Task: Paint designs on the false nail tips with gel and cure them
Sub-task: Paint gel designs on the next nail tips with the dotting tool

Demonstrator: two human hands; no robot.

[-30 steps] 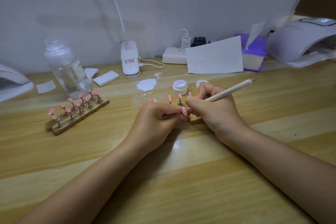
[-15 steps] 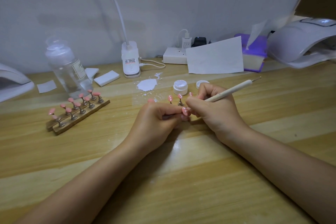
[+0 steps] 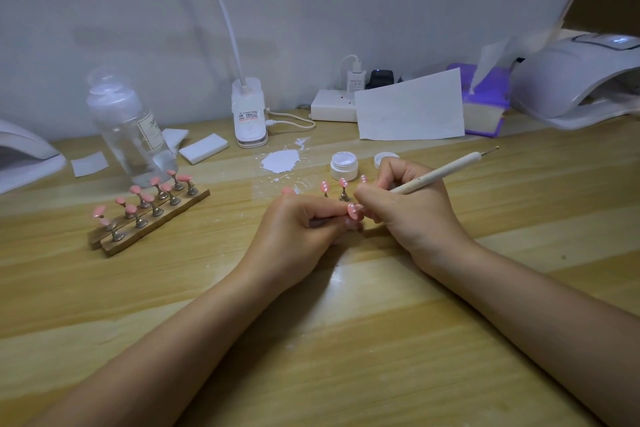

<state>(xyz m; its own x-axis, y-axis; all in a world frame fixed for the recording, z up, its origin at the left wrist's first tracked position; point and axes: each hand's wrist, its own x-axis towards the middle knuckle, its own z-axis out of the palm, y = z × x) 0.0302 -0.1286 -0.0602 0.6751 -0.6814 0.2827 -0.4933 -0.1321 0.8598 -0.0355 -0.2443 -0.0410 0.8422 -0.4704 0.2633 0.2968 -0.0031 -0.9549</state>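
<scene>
My left hand [image 3: 298, 232] pinches the stand of a pink nail tip [image 3: 353, 211] that carries white dots. My right hand [image 3: 408, 215] grips a cream dotting tool [image 3: 446, 172], its lower end touching that tip. Just behind the hands, more pink dotted nail tips [image 3: 343, 184] stand on metal stems. An open white gel pot [image 3: 344, 166] sits behind them, with its lid [image 3: 382, 159] to the right. A wooden holder [image 3: 149, 222] at the left carries several plain pink tips. A white curing lamp [image 3: 575, 80] stands at the far right.
A clear liquid bottle [image 3: 130, 128] stands behind the wooden holder. A desk lamp base [image 3: 249, 118], a power strip [image 3: 334, 109], a sheet of paper [image 3: 410, 107] and a purple tissue box [image 3: 485, 104] line the wall. A white gel smear [image 3: 280, 161] lies on the table. Another white device [image 3: 24, 152] is at far left.
Both hands stay in place; the dotting tool tip shifts only slightly on the held nail tip.
</scene>
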